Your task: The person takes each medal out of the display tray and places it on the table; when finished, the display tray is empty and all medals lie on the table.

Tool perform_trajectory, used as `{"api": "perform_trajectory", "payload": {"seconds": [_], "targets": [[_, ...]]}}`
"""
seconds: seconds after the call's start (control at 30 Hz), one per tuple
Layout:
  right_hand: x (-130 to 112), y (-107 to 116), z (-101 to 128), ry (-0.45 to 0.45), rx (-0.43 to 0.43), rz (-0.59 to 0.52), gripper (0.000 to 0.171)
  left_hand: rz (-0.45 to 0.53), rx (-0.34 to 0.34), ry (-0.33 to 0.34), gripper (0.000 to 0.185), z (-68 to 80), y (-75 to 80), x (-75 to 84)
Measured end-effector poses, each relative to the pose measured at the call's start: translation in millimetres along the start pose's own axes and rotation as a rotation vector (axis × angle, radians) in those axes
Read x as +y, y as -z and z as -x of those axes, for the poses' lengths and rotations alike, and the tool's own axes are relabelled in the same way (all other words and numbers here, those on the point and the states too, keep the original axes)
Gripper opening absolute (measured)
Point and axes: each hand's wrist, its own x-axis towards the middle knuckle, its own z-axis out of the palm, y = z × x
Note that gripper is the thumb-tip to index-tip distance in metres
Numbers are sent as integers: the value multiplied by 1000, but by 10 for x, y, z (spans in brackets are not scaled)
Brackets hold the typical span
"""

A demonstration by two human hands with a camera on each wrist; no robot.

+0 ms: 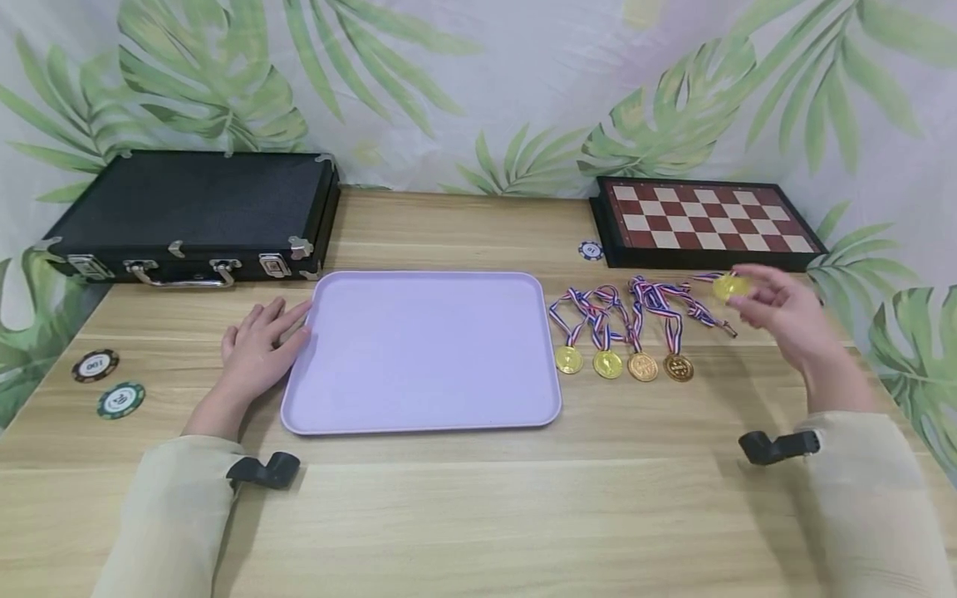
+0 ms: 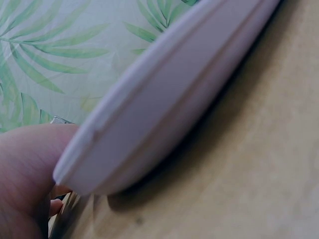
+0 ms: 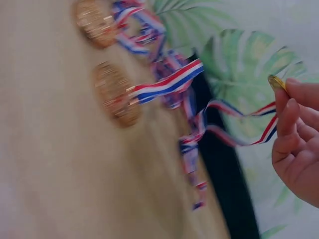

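My right hand [image 1: 783, 314] pinches a yellow-gold medal [image 1: 731, 287] between thumb and fingers, right of the other medals. Its striped ribbon [image 3: 241, 107] trails down to a tangle of ribbons in the right wrist view. On the table, several medals lie in a row, from a gold medal [image 1: 568, 360] at the left to a darker bronze medal [image 1: 679, 367] at the right, their red, white and blue ribbons bunched behind them. Fingers spread, my left hand [image 1: 257, 353] rests at the left edge of a lilac tray [image 1: 422, 353], with its thumb side against the rim.
A black case [image 1: 187, 203] with metal latches stands at the back left. At the back right is a chessboard box [image 1: 706, 218], with a blue poker chip [image 1: 591, 250] beside it. A black chip [image 1: 95, 365] and a green chip [image 1: 120, 400] lie far left.
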Motion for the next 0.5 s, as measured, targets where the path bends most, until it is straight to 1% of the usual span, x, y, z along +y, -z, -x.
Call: {"api": "perform_trajectory", "payload": {"seconds": [0.1,0.17,0.23,0.37,0.5], "targets": [[193,4,86,-66,-90,154,40,5,-2,0,49,4,1,4],[301,28,151,-101,-146,196,41,9,-5,2,49,5,0,8],[392,60,214,-130,-190,202,41,9,-8,4,49,4,1,11],[510,106,325,-166,-232,250,37,9,-11,9,49,-4,4,14],[578,116,372,-147,-239,298,37,7,-13,14,49,-11,10,11]]}}
